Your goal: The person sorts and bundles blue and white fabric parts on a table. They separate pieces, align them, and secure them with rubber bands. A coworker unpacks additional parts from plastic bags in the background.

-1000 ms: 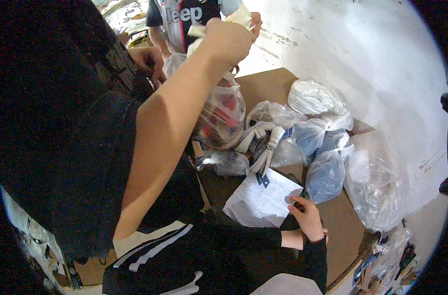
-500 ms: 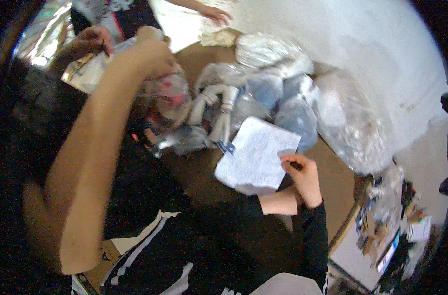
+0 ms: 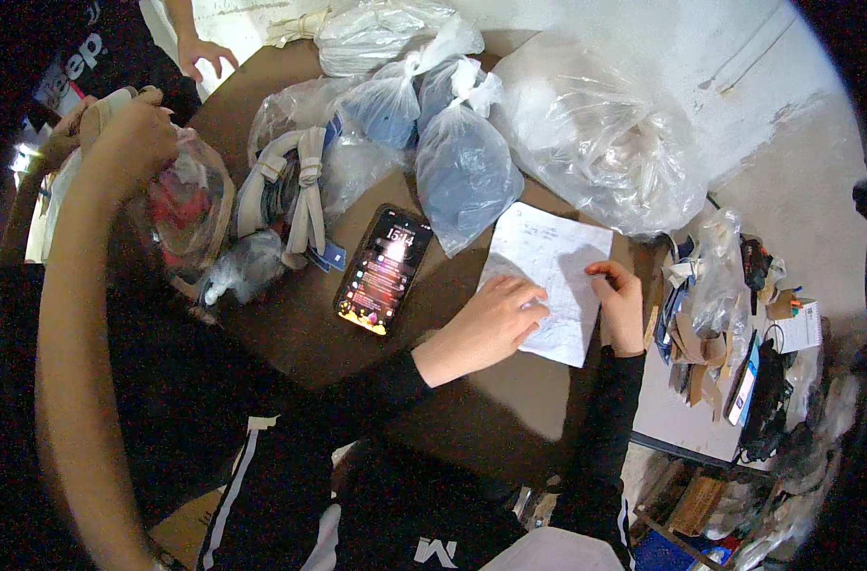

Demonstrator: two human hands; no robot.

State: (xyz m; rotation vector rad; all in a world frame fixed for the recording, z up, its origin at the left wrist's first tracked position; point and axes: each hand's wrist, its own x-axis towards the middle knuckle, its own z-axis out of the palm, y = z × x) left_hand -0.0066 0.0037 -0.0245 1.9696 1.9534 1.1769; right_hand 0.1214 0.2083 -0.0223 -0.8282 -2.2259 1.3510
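Observation:
A white sheet of paper [image 3: 562,314] with handwriting lies on the brown table [image 3: 490,419] in front of me. My left hand [image 3: 486,328] rests over its left edge, fingers loosely bent and apart. At the sheet's right edge, my right hand [image 3: 621,305] has thumb and fingertips closed on the paper. A phone [image 3: 384,271] with its screen lit lies to the left of the sheet. Beyond the sheet sits a tied clear bag with blue contents [image 3: 467,176].
Bundled light straps [image 3: 305,181] and more plastic bags line the table's far side, including a large clear bag [image 3: 609,143]. Another person's bare arm [image 3: 81,333] reaches along the left. At right stands a side table [image 3: 685,419] with scraps and a phone.
The sheet, tilted before, now lies flatter and farther right against the table. My left hand, hidden before, shows on it. The phone has come into sight. My view has shifted.

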